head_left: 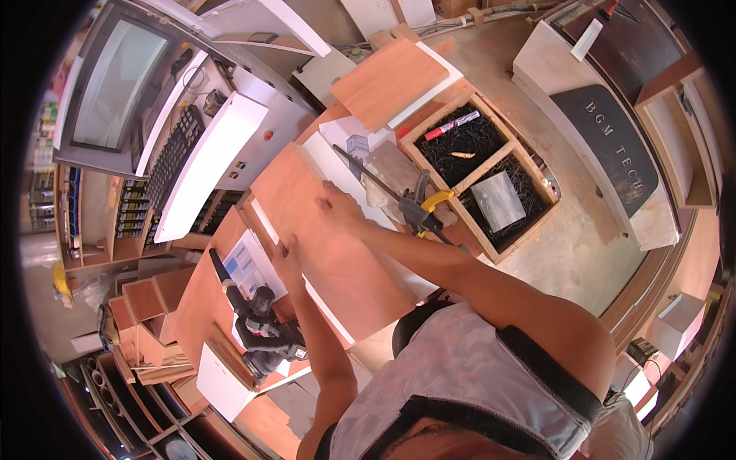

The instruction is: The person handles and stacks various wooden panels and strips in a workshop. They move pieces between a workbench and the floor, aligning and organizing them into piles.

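Observation:
A flat reddish-brown wooden panel (345, 268) with a white strip along its left edge lies before me on the bench. My left hand (287, 264) is closed at that left edge, thumb on the top face and fingers by the white strip. Farther up, my right hand (342, 211) rests on the panel's face, fingers apart and holding nothing. A black bar clamp with yellow grips (422, 207) lies just right of the panel. To the left are a printed sheet (249, 261) and a black power tool with a hose (264, 322).
A divided wooden box (484, 165) with black shreds holds a red-and-white marker (452, 125) and a grey block (497, 201). Another brown panel (391, 80) lies at the far end. A machine with keyboard (172, 146) stands left; stacked boards (153, 307) are lower left.

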Tool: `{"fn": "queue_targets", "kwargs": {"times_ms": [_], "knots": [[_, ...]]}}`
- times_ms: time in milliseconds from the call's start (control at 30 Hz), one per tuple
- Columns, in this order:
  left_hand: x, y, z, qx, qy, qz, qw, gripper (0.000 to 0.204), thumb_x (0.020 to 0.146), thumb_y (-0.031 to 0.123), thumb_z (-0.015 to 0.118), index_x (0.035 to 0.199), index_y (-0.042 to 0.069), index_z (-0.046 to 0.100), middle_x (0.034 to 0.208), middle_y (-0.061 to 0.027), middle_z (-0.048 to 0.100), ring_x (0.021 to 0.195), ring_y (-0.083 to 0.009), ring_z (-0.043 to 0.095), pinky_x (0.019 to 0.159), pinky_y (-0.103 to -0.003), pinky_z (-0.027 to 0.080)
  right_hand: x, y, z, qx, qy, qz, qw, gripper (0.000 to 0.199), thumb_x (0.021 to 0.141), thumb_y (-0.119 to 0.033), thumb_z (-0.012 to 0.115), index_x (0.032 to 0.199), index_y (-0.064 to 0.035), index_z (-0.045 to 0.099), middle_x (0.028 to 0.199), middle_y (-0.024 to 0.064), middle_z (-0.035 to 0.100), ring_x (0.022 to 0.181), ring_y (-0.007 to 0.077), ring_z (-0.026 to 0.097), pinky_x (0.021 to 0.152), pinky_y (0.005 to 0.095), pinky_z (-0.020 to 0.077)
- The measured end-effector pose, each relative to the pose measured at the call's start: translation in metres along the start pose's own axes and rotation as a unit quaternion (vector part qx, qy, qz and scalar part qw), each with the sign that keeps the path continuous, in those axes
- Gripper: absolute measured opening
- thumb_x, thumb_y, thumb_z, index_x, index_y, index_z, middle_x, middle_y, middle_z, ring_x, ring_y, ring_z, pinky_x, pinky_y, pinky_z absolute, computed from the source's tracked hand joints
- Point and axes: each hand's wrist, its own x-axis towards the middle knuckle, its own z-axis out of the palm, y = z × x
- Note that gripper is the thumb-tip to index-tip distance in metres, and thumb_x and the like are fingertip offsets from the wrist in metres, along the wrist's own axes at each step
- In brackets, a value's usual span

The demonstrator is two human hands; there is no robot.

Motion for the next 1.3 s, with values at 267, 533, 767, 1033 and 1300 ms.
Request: {"fn": "queue_targets", "kwargs": {"times_ms": [267,533,767,1033,1300], "knots": [[-0.011,0.004,-0.002,-0.121,-0.041,0.042,0.991,0.045,0.096,0.029,0.062,0.121,-0.008,0.060,0.098,-0.0143,0.069,0.083,-0.0172,0.064,0.072,-0.031,0.052,-0.006,-0.009,-0.017,0.034,-0.031,0.023,0.999,0.062,0.096,-0.034,0.057,0.142,0.0044,0.042,0.126,0.0297,0.059,0.115,0.0427,0.059,0.098,0.0438,0.0486],[-0.033,-0.020,-0.016,-0.110,-0.091,0.060,0.988,0.056,0.099,0.034,0.055,0.134,-0.010,0.048,0.120,-0.0233,0.064,0.110,-0.0316,0.063,0.093,-0.036,0.048,-0.031,-0.020,-0.031,-0.007,-0.105,0.056,0.993,0.064,0.097,-0.038,0.052,0.149,-0.0020,0.037,0.119,0.0273,0.063,0.108,0.0391,0.063,0.091,0.0440,0.0496],[-0.185,-0.004,-0.043,0.066,-0.122,-0.009,0.990,0.063,0.102,0.034,0.050,0.148,-0.004,0.033,0.145,-0.0282,0.045,0.130,-0.0381,0.049,0.109,-0.037,0.036,-0.178,0.022,-0.080,-0.078,-0.091,0.033,0.992,0.060,0.099,-0.045,0.052,0.146,-0.0078,0.043,0.103,0.0205,0.068,0.094,0.0283,0.067,0.083,0.0398,0.0521],[-0.209,-0.068,-0.038,-0.048,-0.154,0.044,0.986,0.065,0.102,0.036,0.049,0.150,-0.004,0.030,0.147,-0.0283,0.041,0.126,-0.0382,0.051,0.106,-0.040,0.042,-0.232,0.029,-0.076,-0.016,-0.019,0.047,0.999,0.060,0.095,-0.046,0.059,0.138,-0.0055,0.051,0.108,0.0177,0.069,0.100,0.0302,0.067,0.087,0.0390,0.0521],[-0.224,-0.046,-0.051,-0.148,-0.172,0.051,0.973,0.063,0.100,0.034,0.056,0.147,-0.003,0.038,0.145,-0.0259,0.045,0.122,-0.0342,0.053,0.102,-0.037,0.046,-0.207,0.069,-0.062,-0.007,0.000,-0.010,1.000,0.051,0.079,-0.046,0.071,0.102,-0.0009,0.068,0.130,0.0311,0.053,0.129,0.0426,0.048,0.101,0.0466,0.0448]]}}
